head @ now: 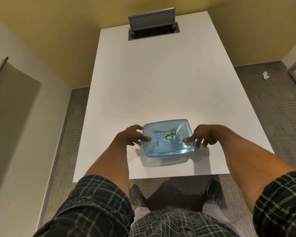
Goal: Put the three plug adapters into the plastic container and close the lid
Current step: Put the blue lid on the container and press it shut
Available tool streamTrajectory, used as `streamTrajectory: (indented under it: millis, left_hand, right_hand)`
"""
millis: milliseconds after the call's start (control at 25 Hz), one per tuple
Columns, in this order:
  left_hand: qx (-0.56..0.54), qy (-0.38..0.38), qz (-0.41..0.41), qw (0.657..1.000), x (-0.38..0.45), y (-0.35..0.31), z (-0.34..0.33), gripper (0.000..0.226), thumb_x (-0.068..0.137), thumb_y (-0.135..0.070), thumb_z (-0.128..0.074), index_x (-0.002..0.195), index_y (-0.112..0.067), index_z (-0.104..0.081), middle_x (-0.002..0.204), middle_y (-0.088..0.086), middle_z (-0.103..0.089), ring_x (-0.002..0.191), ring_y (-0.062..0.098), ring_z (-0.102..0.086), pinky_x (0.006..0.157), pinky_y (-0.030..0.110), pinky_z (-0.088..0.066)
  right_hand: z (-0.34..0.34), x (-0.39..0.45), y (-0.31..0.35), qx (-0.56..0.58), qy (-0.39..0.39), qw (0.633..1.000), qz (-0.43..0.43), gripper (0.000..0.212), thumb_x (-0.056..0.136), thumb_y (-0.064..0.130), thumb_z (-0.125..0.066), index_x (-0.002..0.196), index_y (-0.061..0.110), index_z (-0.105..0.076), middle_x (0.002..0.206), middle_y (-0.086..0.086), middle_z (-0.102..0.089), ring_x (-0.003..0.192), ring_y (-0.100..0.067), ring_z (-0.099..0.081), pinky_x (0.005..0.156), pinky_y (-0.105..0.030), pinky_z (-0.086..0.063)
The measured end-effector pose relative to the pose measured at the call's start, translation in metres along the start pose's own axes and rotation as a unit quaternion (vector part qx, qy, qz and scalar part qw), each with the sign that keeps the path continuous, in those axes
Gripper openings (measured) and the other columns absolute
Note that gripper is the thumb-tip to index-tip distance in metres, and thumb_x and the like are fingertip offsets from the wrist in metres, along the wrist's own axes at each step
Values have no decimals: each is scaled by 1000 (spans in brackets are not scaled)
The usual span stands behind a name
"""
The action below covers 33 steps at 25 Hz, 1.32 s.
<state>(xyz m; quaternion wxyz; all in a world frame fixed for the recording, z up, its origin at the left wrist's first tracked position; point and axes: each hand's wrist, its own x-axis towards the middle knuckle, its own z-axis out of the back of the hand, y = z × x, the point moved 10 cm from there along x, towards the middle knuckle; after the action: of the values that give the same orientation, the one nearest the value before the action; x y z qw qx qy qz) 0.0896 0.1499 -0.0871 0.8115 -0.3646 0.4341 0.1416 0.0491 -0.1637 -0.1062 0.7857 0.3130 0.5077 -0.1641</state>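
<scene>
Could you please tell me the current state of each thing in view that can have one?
lid: on the plastic container, looks seated.
plastic container: covered; contents hidden.
left hand: thumb on the lid, fingers curled round the container's left side.
right hand: thumb on the lid, fingers curled at the right side.
table hatch: flap raised, open.

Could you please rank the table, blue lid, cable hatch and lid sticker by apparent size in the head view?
table
blue lid and cable hatch: look alike; hatch lies farther, so unranked
sticker
</scene>
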Motion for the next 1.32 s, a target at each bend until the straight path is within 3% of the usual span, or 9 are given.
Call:
streamTrajectory:
  millis: [120,200,280,440,720,840,960,1200,1320]
  left_hand:
    - [80,110,40,990,-9,14,-32,82,73,-31,-91,135,-36,-38,119,5,-73,84,17,-75,75,28,-50]
    - [71,139,39,987,-9,18,-48,78,75,-22,-89,133,-35,-38,107,-1,-75,86,17,-75,71,25,-49]
    - [49,142,26,988,-7,19,-54,76,77,-16,-88,130,-34,-37,97,-4,-75,80,13,-76,71,24,-51]
    - [46,135,7,990,-2,17,-51,70,73,-15,-91,123,-32,-44,89,-5,-76,70,9,-78,72,25,-56]
    - [125,125,-26,984,2,11,-48,42,73,-22,-91,96,-28,-56,66,-10,-76,62,6,-75,61,22,-52]
    - [148,91,-50,983,0,12,-43,43,73,-20,-91,101,-19,-58,61,-8,-74,57,5,-73,54,19,-49]
    - [142,87,-55,985,0,14,-42,49,73,-18,-91,109,-17,-58,70,-4,-74,59,7,-73,54,20,-48]
    - [128,86,-49,987,5,17,-39,45,69,-20,-93,94,-26,-56,60,-9,-74,59,8,-74,54,20,-47]
    - [138,81,-55,986,5,12,-36,52,66,-23,-95,107,-21,-64,75,-13,-74,63,8,-75,52,16,-51]
  right_hand:
    - [37,1,15,73,-127,989,33,73,71,67,-76,95,-2,-66,73,-12,-71,48,-21,-54,44,-20,-30]
    - [58,1,29,98,-218,966,96,62,83,57,-70,96,-4,-65,79,-14,-72,50,-23,-61,44,-22,-35]
    - [62,1,41,127,-251,949,142,44,88,46,-68,96,3,-68,82,-12,-72,50,-22,-64,43,-22,-38]
    - [57,8,47,151,-267,938,159,19,87,25,-73,91,7,-74,71,-11,-66,48,-20,-61,43,-22,-41]
    - [62,17,39,202,-261,930,163,26,83,22,-79,82,-2,-70,65,-15,-62,48,-22,-59,50,-26,-48]
    - [58,18,36,217,-266,923,174,27,82,25,-80,78,0,-70,62,-13,-61,44,-17,-58,46,-24,-46]
    - [57,20,33,226,-270,920,173,27,81,25,-81,74,1,-71,59,-11,-60,41,-14,-56,44,-23,-44]
    - [58,23,29,228,-288,916,158,40,79,26,-80,77,-13,-68,54,-12,-57,47,-20,-50,45,-23,-41]
    - [57,19,29,231,-297,910,173,38,79,28,-80,74,-8,-69,56,-13,-59,49,-23,-52,45,-24,-40]
